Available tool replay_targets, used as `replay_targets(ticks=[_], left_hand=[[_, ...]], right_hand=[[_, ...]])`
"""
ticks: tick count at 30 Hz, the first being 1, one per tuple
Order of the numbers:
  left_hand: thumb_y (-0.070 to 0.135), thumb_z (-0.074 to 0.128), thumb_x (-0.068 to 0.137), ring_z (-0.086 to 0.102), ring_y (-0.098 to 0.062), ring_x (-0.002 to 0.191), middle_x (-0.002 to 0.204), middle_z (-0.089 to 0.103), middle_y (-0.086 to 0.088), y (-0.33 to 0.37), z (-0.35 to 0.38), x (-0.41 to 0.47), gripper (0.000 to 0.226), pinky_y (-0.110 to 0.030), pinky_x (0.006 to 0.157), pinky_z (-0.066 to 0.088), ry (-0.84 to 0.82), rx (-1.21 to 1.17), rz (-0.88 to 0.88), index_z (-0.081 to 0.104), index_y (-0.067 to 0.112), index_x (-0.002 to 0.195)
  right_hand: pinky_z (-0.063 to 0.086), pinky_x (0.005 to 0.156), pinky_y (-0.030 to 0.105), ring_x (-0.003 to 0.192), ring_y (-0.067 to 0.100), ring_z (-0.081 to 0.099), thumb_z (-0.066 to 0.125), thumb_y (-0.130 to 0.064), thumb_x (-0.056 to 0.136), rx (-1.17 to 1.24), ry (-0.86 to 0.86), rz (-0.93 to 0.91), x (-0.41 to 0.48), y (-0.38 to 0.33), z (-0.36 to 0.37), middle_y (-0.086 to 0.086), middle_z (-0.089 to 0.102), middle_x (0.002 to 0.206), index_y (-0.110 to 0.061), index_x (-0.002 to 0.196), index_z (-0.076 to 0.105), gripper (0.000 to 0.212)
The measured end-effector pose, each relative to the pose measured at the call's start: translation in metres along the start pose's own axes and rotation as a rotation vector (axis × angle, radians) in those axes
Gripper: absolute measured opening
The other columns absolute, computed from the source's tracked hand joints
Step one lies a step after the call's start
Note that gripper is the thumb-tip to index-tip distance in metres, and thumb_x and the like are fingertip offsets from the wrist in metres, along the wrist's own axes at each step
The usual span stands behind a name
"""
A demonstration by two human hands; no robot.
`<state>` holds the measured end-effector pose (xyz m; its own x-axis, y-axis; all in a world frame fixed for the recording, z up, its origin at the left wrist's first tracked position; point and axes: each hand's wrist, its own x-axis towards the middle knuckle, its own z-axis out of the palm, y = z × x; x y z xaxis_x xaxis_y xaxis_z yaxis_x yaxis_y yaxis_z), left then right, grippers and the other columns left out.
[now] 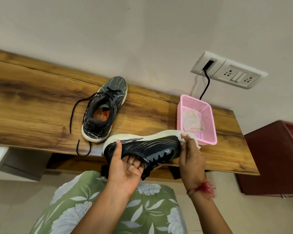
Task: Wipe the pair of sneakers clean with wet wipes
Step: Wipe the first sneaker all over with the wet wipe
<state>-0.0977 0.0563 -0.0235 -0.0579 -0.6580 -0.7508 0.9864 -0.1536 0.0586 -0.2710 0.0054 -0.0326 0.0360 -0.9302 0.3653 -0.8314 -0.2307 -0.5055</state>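
A dark navy mesh sneaker with a white foam sole (142, 147) is held on its side over the front edge of the brown wood-grain tabletop (32, 107). Its heel is gripped by the left hand (125, 164), thumb laid across the side, fingers tucked into the collar. A white wet wipe (196, 143) is pinched against the toe by the right hand (191, 156). The matching second sneaker (103, 107) is stood upright on the tabletop, apart from a pink perforated plastic basket (208, 132). The held shoe is judged light, its upper soft and yielding; the glossy wet side may be slippery, so the stiffer heel and sole are best grasped.
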Motion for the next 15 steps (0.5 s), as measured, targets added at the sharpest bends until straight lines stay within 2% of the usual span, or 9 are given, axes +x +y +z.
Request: replay_targets(ticks=[2,6,9,10,12,14,15], left_hand=[[0.056,0.055,0.085,0.063,-0.026,0.098,0.101,0.069,-0.014,-0.002,-0.001,-0.002,0.055,-0.043,0.097,0.041,-0.012,-0.065,0.033,0.061,0.006,0.106],[0.071,0.037,0.084,0.060,-0.029,0.097,0.098,0.069,-0.015,-0.005,0.000,-0.004,0.070,-0.048,0.095,0.032,-0.055,-0.112,0.090,0.061,0.009,0.104],[0.066,0.030,0.091,0.059,-0.027,0.087,0.072,0.067,-0.012,-0.006,0.000,-0.003,0.066,-0.050,0.102,0.032,-0.062,-0.103,0.097,0.060,0.008,0.099],[0.064,0.030,0.092,0.059,-0.027,0.087,0.072,0.068,-0.012,-0.005,-0.001,-0.002,0.064,-0.050,0.104,0.032,-0.067,-0.098,0.096,0.060,0.008,0.099],[0.061,0.030,0.094,0.059,-0.030,0.096,0.083,0.071,-0.015,-0.004,0.000,-0.001,0.061,-0.050,0.107,0.031,-0.093,-0.097,0.095,0.059,0.008,0.101],[0.059,0.030,0.094,0.059,-0.032,0.102,0.088,0.073,-0.016,-0.003,0.000,0.000,0.060,-0.050,0.106,0.032,-0.128,-0.096,0.090,0.059,0.008,0.104],[0.059,0.031,0.094,0.059,-0.032,0.103,0.090,0.074,-0.016,-0.003,-0.001,-0.001,0.060,-0.050,0.106,0.032,-0.146,-0.094,0.088,0.059,0.008,0.107]], right_hand=[[0.050,0.081,0.028,0.099,0.023,0.065,0.034,-0.039,0.094,0.022,-0.002,0.018,-0.004,-0.012,0.006,0.006,0.066,0.114,-0.012,0.116,0.060,0.044],[0.049,0.094,0.041,0.116,0.016,0.057,0.038,-0.036,0.095,0.140,-0.179,-0.104,-0.011,-0.018,0.005,0.002,0.062,0.124,-0.016,0.121,0.059,0.038],[0.054,0.083,0.042,0.101,0.021,0.064,0.043,-0.030,0.095,0.049,-0.119,-0.085,-0.002,-0.009,-0.006,0.004,0.066,0.113,-0.015,0.117,0.060,0.031],[0.055,0.078,0.038,0.095,0.022,0.065,0.045,-0.027,0.094,0.028,-0.081,-0.063,-0.002,-0.010,-0.006,0.004,0.067,0.107,-0.014,0.114,0.061,0.029],[0.050,0.070,0.022,0.087,0.014,0.065,0.046,-0.024,0.094,0.057,-0.097,-0.086,-0.005,-0.023,-0.004,-0.003,0.066,0.098,-0.014,0.109,0.061,0.024],[0.044,0.072,0.010,0.087,0.002,0.060,0.047,-0.021,0.094,0.128,-0.223,-0.163,-0.011,-0.036,-0.003,-0.010,0.063,0.098,-0.015,0.109,0.060,0.021],[0.044,0.075,0.010,0.089,0.001,0.059,0.047,-0.021,0.095,0.132,-0.285,-0.211,-0.013,-0.039,-0.005,-0.009,0.064,0.100,-0.016,0.111,0.060,0.021]])
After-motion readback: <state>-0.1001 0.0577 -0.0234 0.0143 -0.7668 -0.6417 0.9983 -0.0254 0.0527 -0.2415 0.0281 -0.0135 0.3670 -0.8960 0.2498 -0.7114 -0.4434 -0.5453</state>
